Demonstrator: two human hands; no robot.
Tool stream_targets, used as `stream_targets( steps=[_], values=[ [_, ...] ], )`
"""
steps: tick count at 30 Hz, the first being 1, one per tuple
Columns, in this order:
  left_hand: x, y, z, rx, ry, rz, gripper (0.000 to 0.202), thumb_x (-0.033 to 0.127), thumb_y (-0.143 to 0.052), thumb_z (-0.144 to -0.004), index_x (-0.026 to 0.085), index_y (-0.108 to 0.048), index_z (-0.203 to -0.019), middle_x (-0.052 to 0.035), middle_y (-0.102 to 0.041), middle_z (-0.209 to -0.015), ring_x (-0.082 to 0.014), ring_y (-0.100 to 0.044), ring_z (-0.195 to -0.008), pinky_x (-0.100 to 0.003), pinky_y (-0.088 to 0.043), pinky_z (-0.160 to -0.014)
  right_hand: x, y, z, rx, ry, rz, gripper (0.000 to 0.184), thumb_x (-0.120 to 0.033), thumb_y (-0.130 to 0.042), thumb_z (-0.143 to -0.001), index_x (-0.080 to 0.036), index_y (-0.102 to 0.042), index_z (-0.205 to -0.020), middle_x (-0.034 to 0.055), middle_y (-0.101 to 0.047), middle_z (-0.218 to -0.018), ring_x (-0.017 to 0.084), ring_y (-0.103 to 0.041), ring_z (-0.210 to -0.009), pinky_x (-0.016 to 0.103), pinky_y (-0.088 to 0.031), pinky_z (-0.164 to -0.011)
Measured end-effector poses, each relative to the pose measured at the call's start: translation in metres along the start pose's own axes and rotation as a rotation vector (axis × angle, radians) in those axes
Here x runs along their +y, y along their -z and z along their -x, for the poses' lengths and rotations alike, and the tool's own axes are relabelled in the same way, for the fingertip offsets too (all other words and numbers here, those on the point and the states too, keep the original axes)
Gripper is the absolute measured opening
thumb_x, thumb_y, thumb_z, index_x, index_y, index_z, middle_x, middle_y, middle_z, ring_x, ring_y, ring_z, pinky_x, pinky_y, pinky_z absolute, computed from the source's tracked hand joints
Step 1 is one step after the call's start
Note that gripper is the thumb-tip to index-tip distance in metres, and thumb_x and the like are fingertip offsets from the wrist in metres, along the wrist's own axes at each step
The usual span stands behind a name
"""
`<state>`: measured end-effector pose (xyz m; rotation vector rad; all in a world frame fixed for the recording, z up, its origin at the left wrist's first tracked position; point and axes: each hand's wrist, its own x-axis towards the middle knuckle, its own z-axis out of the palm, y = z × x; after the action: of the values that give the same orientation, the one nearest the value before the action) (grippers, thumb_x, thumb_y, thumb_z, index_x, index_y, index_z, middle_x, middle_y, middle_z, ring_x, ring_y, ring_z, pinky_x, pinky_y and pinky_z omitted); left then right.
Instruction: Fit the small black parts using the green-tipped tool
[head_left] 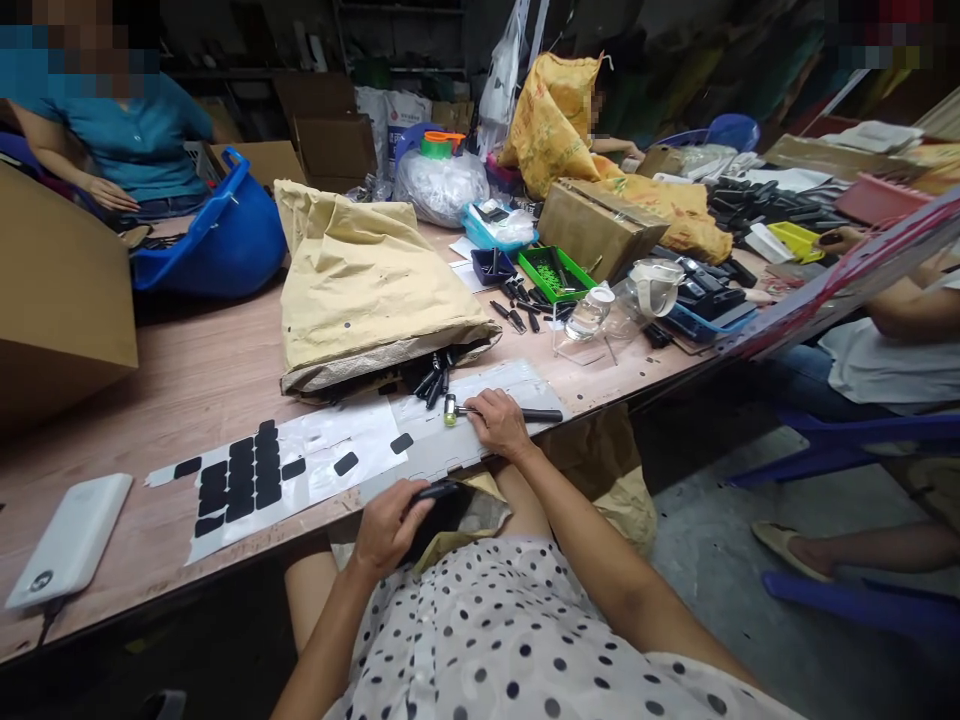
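Note:
My left hand (390, 525) is closed around a small black part (439, 490), held over my lap just off the table's front edge. A hammer (543, 415) with a yellow-tipped head and black handle lies across the grey strip on the table. My right hand (499, 422) is closed over its shaft, close to the head. Beyond it, several black tube-like parts (433, 380) spill from the mouth of a tan sack (360, 290). Black rounded patches (241, 475) lie in rows on white sheets to the left, with a few loose ones nearer my hands.
A white power bank (71, 540) with a cable lies at the left edge. Behind are a blue basin (217, 245), a green tray (555, 272), a clear jar (590, 312) and a cardboard box (600, 225). Co-workers sit at the far left and at the right.

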<state>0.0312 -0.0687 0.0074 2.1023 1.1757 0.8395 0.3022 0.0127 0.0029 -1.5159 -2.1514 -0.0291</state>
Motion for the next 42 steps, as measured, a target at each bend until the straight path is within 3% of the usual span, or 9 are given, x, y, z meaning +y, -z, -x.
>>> stream_targets(
  steps=[5,10,14,17,21,25,30,34,42],
  values=[
    [-0.018,-0.03,0.037,-0.035,0.156,-0.046,0.029,0.042,-0.052,-0.096,0.026,-0.075,-0.1,-0.0063,-0.079,-0.091,-0.0247,-0.075,-0.078,-0.034,-0.06,-0.071,-0.001,-0.002,-0.001,-0.001,-0.022,-0.006,0.017,-0.022,-0.057,-0.094,-0.024,-0.072,-0.103,0.007,-0.064,-0.093,0.024,-0.052,-0.091,0.034,-0.04,-0.08],
    [-0.054,-0.041,0.041,-0.154,0.375,-0.227,0.018,0.033,-0.058,-0.087,0.024,-0.074,-0.091,-0.0089,-0.075,-0.068,-0.0312,-0.074,-0.064,-0.038,-0.054,-0.055,-0.004,-0.002,-0.003,-0.003,-0.036,0.002,0.016,-0.022,-0.059,-0.095,-0.023,-0.072,-0.103,0.0072,-0.064,-0.093,0.024,-0.052,-0.091,0.034,-0.04,-0.081],
    [-0.04,-0.035,0.027,-0.271,0.325,-0.178,0.015,0.028,-0.063,-0.079,0.025,-0.075,-0.089,-0.0051,-0.074,-0.067,-0.0278,-0.072,-0.062,-0.035,-0.053,-0.055,-0.006,-0.002,-0.003,-0.005,-0.047,0.008,0.015,-0.022,-0.06,-0.094,-0.023,-0.072,-0.102,0.0072,-0.063,-0.093,0.024,-0.051,-0.091,0.034,-0.04,-0.081],
    [-0.009,-0.022,-0.001,-0.344,0.254,0.014,0.02,0.033,-0.06,-0.084,0.025,-0.077,-0.09,0.0005,-0.072,-0.064,-0.0208,-0.066,-0.056,-0.031,-0.051,-0.054,-0.007,-0.002,-0.003,-0.008,-0.045,0.012,0.016,-0.023,-0.059,-0.094,-0.024,-0.072,-0.103,0.0073,-0.063,-0.093,0.025,-0.051,-0.092,0.034,-0.04,-0.081],
    [0.014,-0.003,-0.066,-0.052,0.213,0.02,0.027,0.043,-0.057,-0.088,0.025,-0.076,-0.095,0.0007,-0.07,-0.072,-0.0174,-0.063,-0.062,-0.029,-0.052,-0.062,-0.007,-0.002,-0.002,-0.01,-0.043,0.013,0.016,-0.023,-0.058,-0.095,-0.024,-0.072,-0.104,0.0074,-0.063,-0.095,0.025,-0.051,-0.092,0.035,-0.04,-0.08],
    [-0.001,0.0,-0.137,0.313,0.212,-0.153,0.025,0.039,-0.064,-0.084,0.023,-0.075,-0.099,-0.0049,-0.066,-0.087,-0.0235,-0.064,-0.083,-0.036,-0.053,-0.078,-0.009,-0.002,-0.003,-0.009,-0.045,0.016,0.015,-0.023,-0.059,-0.095,-0.024,-0.072,-0.102,0.0074,-0.063,-0.094,0.024,-0.051,-0.092,0.034,-0.039,-0.081],
    [-0.018,-0.008,-0.18,0.279,0.354,-0.244,0.017,0.032,-0.069,-0.08,0.024,-0.075,-0.093,-0.0077,-0.06,-0.088,-0.0315,-0.061,-0.095,-0.043,-0.05,-0.088,-0.01,-0.002,-0.004,-0.014,-0.045,0.019,0.014,-0.024,-0.06,-0.095,-0.023,-0.071,-0.102,0.0072,-0.063,-0.093,0.024,-0.051,-0.091,0.034,-0.04,-0.08],
    [-0.021,-0.001,-0.163,0.277,0.271,-0.266,0.013,0.029,-0.063,-0.085,0.024,-0.073,-0.092,-0.0076,-0.063,-0.09,-0.0292,-0.059,-0.093,-0.044,-0.048,-0.089,-0.011,-0.001,-0.003,-0.012,-0.045,0.019,0.014,-0.024,-0.059,-0.095,-0.024,-0.072,-0.102,0.0071,-0.063,-0.093,0.024,-0.051,-0.091,0.034,-0.04,-0.08],
    [-0.038,0.023,-0.081,0.115,0.124,-0.222,0.016,0.036,-0.063,-0.088,0.026,-0.074,-0.095,-0.0041,-0.069,-0.091,-0.0257,-0.058,-0.091,-0.04,-0.047,-0.087,-0.009,-0.001,-0.002,-0.004,-0.047,0.014,0.015,-0.025,-0.058,-0.096,-0.023,-0.072,-0.102,0.0072,-0.063,-0.094,0.024,-0.051,-0.091,0.034,-0.039,-0.081]
  ],
)
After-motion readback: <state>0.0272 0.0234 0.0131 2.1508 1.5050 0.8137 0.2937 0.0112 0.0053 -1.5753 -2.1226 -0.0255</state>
